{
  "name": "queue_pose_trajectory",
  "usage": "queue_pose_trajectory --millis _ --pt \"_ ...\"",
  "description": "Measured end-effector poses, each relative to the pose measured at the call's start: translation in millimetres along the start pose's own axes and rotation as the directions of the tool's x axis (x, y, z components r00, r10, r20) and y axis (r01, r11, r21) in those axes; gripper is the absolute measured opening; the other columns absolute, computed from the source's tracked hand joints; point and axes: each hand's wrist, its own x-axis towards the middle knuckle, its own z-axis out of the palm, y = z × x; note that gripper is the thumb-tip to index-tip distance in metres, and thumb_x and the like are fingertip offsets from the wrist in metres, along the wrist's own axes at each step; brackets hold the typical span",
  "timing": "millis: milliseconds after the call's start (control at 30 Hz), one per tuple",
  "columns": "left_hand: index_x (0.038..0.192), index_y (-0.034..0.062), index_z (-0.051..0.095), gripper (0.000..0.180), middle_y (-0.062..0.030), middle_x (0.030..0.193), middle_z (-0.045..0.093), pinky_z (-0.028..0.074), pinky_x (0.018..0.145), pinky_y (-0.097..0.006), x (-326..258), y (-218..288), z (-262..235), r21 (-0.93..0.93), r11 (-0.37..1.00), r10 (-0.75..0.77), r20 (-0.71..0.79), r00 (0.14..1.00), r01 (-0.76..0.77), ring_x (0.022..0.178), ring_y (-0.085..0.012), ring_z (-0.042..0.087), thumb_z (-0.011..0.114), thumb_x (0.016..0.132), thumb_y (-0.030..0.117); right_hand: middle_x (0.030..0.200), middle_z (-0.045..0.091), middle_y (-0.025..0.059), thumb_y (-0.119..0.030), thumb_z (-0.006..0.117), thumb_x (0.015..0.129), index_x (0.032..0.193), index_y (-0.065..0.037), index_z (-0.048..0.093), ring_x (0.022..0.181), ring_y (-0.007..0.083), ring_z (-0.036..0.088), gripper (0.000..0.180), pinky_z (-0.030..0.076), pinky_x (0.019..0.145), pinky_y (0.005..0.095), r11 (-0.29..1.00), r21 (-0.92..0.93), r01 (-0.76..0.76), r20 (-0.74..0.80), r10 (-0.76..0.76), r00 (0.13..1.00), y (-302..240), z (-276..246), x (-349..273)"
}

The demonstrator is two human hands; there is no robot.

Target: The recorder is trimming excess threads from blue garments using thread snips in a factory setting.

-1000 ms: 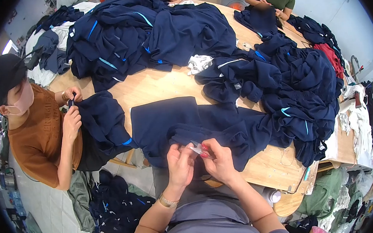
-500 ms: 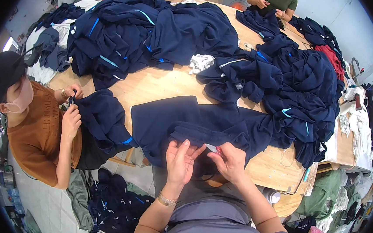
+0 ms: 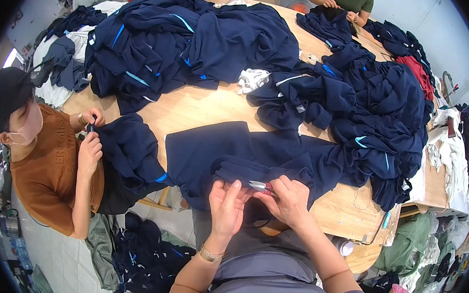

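A navy garment [image 3: 207,148] lies spread on the table in front of me, its gathered edge bunched toward me. My left hand [image 3: 226,207], palm turned up, has its thumb and fingers closed at that near edge, with the cloth partly hidden behind them. In my right hand [image 3: 288,200] is a pair of thread snips [image 3: 261,187] with red handles. Their metal blades point left, close to my left fingertips and over the garment's edge. Whether the blades touch a thread is too small to tell.
Large heaps of navy garments [image 3: 226,42] cover the far side and the right [image 3: 374,97]. A white cloth scrap [image 3: 253,80] lies between them. One person in brown [image 3: 54,166] works cloth at my left; another in green [image 3: 352,2] sits far right. A cyan-handled tool [image 3: 386,220] rests near the table edge.
My right hand has turned the snips so their red handles and blades show more. My left fingers, spread before, have drawn closer together. The garment lies almost as before.
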Motion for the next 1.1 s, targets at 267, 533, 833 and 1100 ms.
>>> queue_pose_trajectory --millis 267,533,833,1100 --pt "0.106 -0.0015 0.046 0.015 -0.0126 0.104 0.057 0.052 0.084 -0.036 -1.7 -4.4 -3.9 0.062 0.994 0.091 0.031 0.995 -0.093 0.096 -0.0209 0.059 0.046 0.091 0.001 0.060 0.048 0.0058 -0.027 0.074 0.070 0.067 -0.006 0.053 0.046 0.0207 0.045 0.030 0.035 0.045 0.0285 0.999 0.013 0.051 0.028 -0.051 0.998 0.0 -3.3 5.1" --pt "0.106 -0.0014 0.046 0.015 -0.0125 0.104 0.057 0.049 0.091 -0.041 -0.1 -0.8 4.2 0.054 0.998 0.041 -0.008 0.999 -0.041 0.097 -0.0206 0.059 0.045 0.092 0.002 0.060 0.042 -0.0008 -0.014 0.067 0.081 0.084 -0.001 0.051 0.054 0.0052 0.038 0.021 0.033 0.048 0.0204 0.644 0.684 -0.342 0.050 0.426 0.903 3.3 10.8 -8.8" --pt "0.106 -0.0014 0.050 0.016 -0.0125 0.103 0.059 0.049 0.089 -0.038 0.0 0.4 3.4 0.035 0.999 0.038 -0.021 0.999 -0.038 0.096 -0.0217 0.060 0.047 0.092 0.005 0.061 0.049 0.0081 -0.023 0.069 0.078 0.073 -0.002 0.051 0.048 0.0237 0.047 0.028 0.038 0.046 0.0291 0.909 0.351 -0.223 0.026 0.229 0.973 -3.5 9.4 9.2" --pt "0.108 -0.0024 0.050 0.018 -0.0128 0.105 0.058 0.049 0.087 -0.035 0.0 -5.2 -6.8 0.065 0.997 0.044 -0.003 0.999 -0.044 0.097 -0.0214 0.060 0.045 0.092 0.005 0.060 0.048 0.0053 -0.034 0.071 0.073 0.067 -0.008 0.051 0.045 0.0210 0.048 0.034 0.036 0.042 0.0302 0.992 0.124 -0.033 -0.008 0.034 0.999 2.3 10.1 8.4"
